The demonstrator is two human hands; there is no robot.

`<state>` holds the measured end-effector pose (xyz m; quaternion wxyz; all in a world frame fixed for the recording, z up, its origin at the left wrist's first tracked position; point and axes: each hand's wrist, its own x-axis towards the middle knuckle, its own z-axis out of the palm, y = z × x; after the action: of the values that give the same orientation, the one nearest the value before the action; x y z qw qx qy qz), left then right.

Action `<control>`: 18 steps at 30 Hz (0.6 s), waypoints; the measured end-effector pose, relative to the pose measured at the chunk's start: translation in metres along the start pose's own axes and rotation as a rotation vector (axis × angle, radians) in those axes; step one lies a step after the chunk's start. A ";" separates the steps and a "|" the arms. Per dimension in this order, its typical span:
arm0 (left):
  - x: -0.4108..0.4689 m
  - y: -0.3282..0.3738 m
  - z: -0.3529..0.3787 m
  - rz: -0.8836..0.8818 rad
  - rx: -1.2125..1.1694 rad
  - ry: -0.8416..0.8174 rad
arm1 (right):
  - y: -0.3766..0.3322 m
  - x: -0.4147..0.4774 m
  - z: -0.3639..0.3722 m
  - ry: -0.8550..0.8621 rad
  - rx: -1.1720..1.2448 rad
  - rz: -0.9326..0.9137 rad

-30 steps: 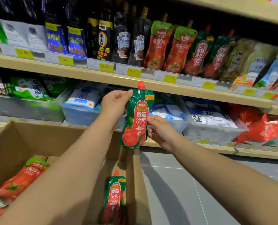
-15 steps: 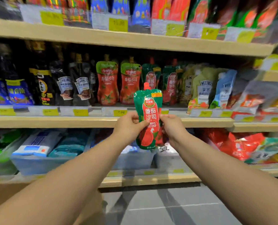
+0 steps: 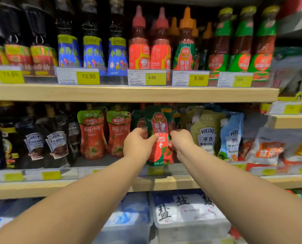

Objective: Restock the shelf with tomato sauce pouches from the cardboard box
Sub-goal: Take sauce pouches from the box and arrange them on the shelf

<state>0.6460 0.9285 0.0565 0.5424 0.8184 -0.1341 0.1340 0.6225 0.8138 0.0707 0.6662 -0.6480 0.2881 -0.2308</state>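
Both hands pinch one green-and-red ketchup pouch (image 3: pixel 160 136) by its sides: left hand (image 3: pixel 138 144) with thumb across the front, right hand (image 3: pixel 181 140) with fingers curled round the edge. It stands upright on the middle shelf (image 3: pixel 41 188), beside two red pouches (image 3: pixel 105 134).

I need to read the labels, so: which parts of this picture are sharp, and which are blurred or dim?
Head view: the 6.00 price tag reads clearly; the held tomato sauce pouch is motion-smeared; the packets at the right edge are blurred; the shelf board shades the tops of the row beneath it.
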 end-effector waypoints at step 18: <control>0.008 -0.043 0.022 0.053 0.382 -0.264 | 0.044 0.006 -0.011 0.006 -0.494 -0.212</control>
<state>0.6707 0.9233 0.0145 0.3517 0.9128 -0.1976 0.0632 0.6164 0.8039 0.0261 0.4592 -0.8168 0.2683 -0.2238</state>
